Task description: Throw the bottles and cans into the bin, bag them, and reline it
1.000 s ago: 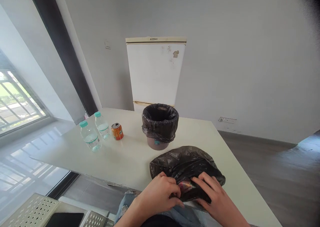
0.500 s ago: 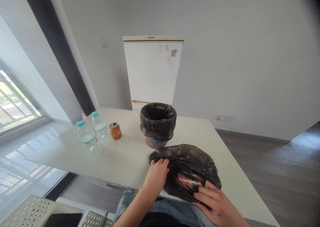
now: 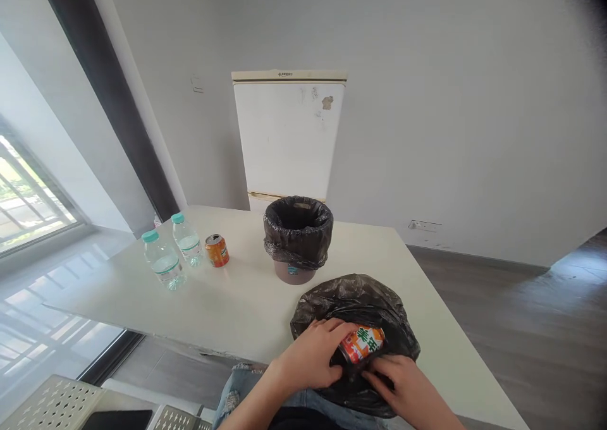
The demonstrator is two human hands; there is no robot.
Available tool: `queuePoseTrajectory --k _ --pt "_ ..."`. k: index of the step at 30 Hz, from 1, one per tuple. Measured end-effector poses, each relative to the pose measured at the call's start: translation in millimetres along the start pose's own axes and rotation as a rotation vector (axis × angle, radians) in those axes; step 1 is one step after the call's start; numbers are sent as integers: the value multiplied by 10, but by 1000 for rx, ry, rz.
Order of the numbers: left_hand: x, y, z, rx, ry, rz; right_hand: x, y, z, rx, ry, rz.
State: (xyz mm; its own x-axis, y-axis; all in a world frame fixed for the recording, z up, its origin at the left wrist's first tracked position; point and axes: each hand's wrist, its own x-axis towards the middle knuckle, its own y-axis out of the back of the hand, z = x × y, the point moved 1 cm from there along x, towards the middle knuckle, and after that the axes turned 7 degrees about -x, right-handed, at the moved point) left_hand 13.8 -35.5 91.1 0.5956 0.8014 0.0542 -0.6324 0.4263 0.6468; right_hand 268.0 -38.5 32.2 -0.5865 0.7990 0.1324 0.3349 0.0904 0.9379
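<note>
Gripping the can (image 3: 365, 343) with fingers of the left hand (image 3: 310, 355), in the bag's (image 3: 360, 298) mouth by the table's (image 3: 227, 316) near edge. Pinching plastic with the right hand (image 3: 402, 382), probably just to stop it flopping shut.

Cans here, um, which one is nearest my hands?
The can in the loose black bag, by your left hand's fingers; the other can stands upright, farther off, beside the bottles.

This looks like somebody's home: a scuffed white refrigerator (image 3: 289, 139) stands by the grey wall (image 3: 436, 114), daylight comes through a barred window (image 3: 28, 202), and wood-look flooring (image 3: 497, 297) runs past a white table (image 3: 237, 316).
</note>
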Motion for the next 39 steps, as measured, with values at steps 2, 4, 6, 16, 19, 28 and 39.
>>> queuePoseTrajectory --k 2,4,6,16,19,28,39 --pt "-18 13 23 -61 -36 3 -10 -24 -3 -15 -17 -22" --pt "-10 31 43 -171 -30 43 -9 -24 -20 -38 -5 -48" --pt "33 35 51 -294 31 120 6 -18 -42 -76 28 -77" --pt "158 -179 150 -96 401 209 97 -68 12 6 42 -37" --pt "92 -161 194 -94 412 187 92 -61 21 29 37 -56" --pt "-414 442 376 -452 182 443 106 -63 52 81 -11 -110" --pt "-1067 1271 103 -600 53 1069 90 -123 121 88 -140 -203"
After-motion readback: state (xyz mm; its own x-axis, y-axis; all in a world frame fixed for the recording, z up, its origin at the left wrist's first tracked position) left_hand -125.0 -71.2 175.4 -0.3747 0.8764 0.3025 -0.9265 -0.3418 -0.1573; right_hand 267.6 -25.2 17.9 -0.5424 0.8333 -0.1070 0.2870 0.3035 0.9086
